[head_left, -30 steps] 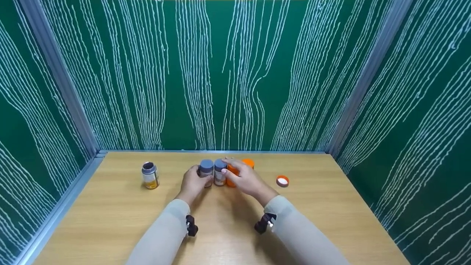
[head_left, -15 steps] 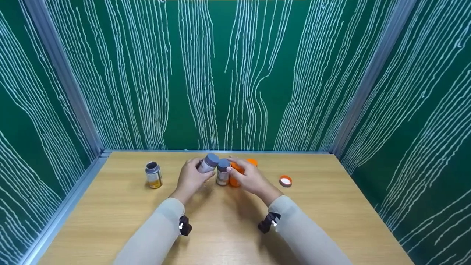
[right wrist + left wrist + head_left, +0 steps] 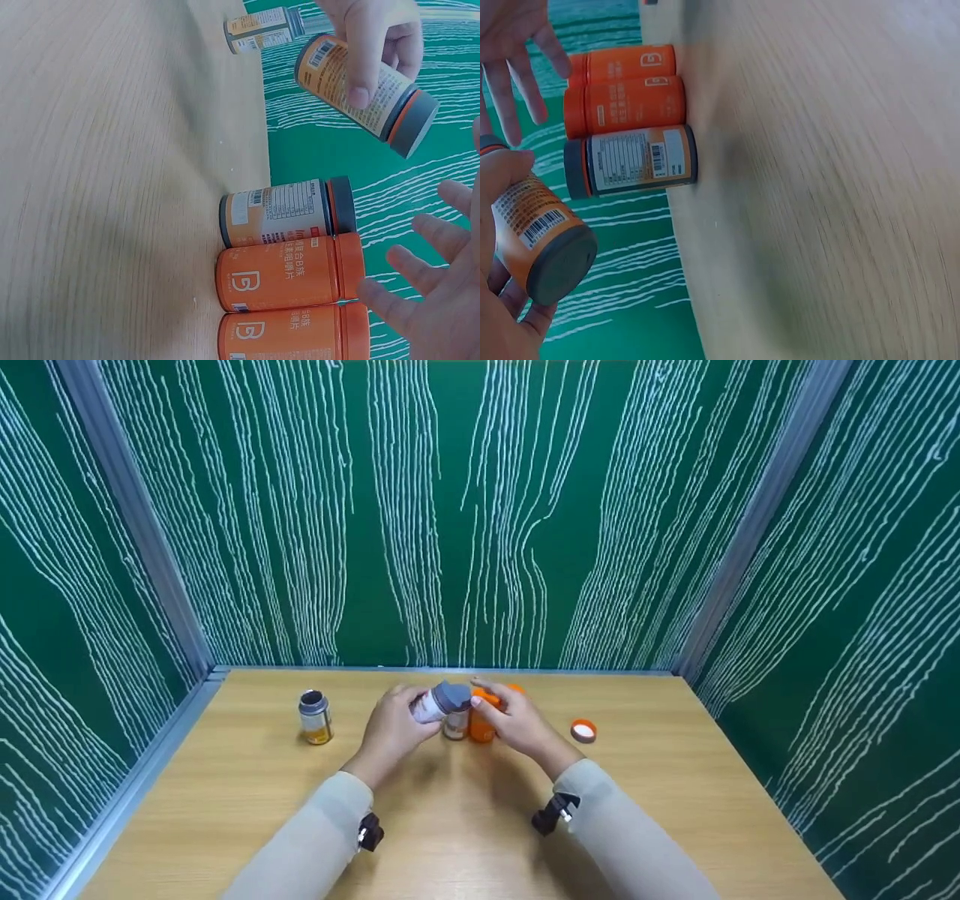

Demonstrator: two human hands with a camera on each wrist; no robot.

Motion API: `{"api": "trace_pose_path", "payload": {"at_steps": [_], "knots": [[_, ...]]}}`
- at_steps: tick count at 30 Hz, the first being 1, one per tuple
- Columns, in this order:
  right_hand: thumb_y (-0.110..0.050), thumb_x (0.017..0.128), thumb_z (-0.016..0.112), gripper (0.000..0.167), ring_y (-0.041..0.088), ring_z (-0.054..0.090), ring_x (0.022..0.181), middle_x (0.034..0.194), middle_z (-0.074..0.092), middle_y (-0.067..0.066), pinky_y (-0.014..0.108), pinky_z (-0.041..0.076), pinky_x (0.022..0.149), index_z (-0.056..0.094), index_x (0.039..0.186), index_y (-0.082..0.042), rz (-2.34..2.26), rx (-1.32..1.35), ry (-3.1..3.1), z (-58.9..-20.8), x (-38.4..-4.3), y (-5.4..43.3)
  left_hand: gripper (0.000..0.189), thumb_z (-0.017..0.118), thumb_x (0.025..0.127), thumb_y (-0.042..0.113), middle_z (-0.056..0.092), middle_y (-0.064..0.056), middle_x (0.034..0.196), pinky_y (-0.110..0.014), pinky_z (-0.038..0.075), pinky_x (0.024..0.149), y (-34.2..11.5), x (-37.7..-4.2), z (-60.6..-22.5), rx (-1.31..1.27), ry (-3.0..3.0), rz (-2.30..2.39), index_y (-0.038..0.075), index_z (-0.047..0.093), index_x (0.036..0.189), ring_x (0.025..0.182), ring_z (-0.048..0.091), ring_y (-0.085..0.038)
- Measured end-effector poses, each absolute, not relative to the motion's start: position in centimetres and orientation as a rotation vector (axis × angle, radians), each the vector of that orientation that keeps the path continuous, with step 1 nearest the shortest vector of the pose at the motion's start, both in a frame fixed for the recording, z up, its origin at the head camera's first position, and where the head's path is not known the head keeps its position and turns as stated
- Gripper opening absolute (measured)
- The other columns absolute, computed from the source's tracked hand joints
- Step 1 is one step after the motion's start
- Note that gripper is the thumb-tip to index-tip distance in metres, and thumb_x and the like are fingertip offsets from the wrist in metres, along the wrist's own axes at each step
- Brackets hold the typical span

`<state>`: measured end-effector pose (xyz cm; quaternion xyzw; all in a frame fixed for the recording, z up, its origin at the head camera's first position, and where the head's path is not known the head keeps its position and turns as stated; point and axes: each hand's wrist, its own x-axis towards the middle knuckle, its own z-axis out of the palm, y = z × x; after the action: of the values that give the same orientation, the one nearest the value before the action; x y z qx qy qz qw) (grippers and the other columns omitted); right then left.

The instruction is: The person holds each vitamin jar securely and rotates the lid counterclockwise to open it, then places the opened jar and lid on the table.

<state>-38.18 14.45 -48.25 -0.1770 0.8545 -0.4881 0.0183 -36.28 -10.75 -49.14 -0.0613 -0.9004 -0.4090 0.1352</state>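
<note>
Open bottle (image 3: 315,717), no cap, stands upright on the tabletop (image 3: 225,795) at the far left, roughly 9 o'clock from the hands and well apart from them.

Left hand (image 3: 390,731) holds a grey-capped bottle (image 3: 439,703) lifted clear of the tabletop, tilted with the cap pointing toward 2 o'clock. Fingers (image 3: 360,52) curl round the label; the thumb lies across the barcode side. The bottle base faces the left wrist camera (image 3: 559,262).

Directly under and behind the lifted bottle, a second grey-capped bottle (image 3: 634,161) stands upright on the tabletop. Touching it at 3 o'clock is an orange bottle (image 3: 626,105), and a second orange bottle (image 3: 622,66) stands just beyond that one; the three form a tight row.

Right hand (image 3: 517,724) hovers just beside the orange bottles and holds nothing; fingers (image 3: 420,277) spread wide and straight, tips close to the orange caps.

Loose orange cap (image 3: 583,730) lies on the tabletop at 3 o'clock of the right hand, white inside facing up, apart from the bottles.
</note>
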Motion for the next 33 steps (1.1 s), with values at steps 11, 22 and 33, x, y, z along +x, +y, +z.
{"api": "trace_pose_path", "payload": {"at_steps": [11, 22, 33], "knots": [[-0.054, 0.113, 0.067, 0.055, 0.041, 0.06, 0.154, 0.168, 0.061, 0.012, 0.061, 0.053, 0.125, 0.062, 0.163, -0.031, -1.589, -0.549, 2.573, -48.8, -38.3, 14.7, 0.051, 0.1, 0.089, 0.022, 0.073, -0.008, 0.128, -0.05, 0.064, 0.109, -9.9, -35.1, -49.0, -0.384, -2.656, -0.962, 0.011, 0.08, 0.134, 0.113, 0.064, -0.026], [-0.055, 0.111, 0.07, 0.06, 0.039, 0.063, 0.148, 0.166, 0.062, 0.014, 0.063, 0.051, 0.127, 0.063, 0.162, -0.024, -1.54, -0.562, 2.593, -48.8, -37.8, 14.2, 0.052, 0.102, 0.087, 0.023, 0.073, -0.006, 0.125, -0.05, 0.064, 0.111, -9.3, -34.2, -48.9, -0.472, -2.671, -0.823, 0.011, 0.08, 0.133, 0.113, 0.064, -0.024], [-0.052, 0.111, 0.071, 0.057, 0.032, 0.067, 0.127, 0.151, 0.07, 0.007, 0.052, 0.061, 0.117, 0.063, 0.16, -0.023, -1.474, -0.543, 2.606, -49.2, -37.7, 13.8, 0.056, 0.103, 0.087, 0.029, 0.072, -0.006, 0.126, -0.048, 0.064, 0.109, -9.0, -34.2, -49.1, -0.526, -2.687, -0.714, 0.013, 0.08, 0.135, 0.113, 0.064, -0.023]]}}
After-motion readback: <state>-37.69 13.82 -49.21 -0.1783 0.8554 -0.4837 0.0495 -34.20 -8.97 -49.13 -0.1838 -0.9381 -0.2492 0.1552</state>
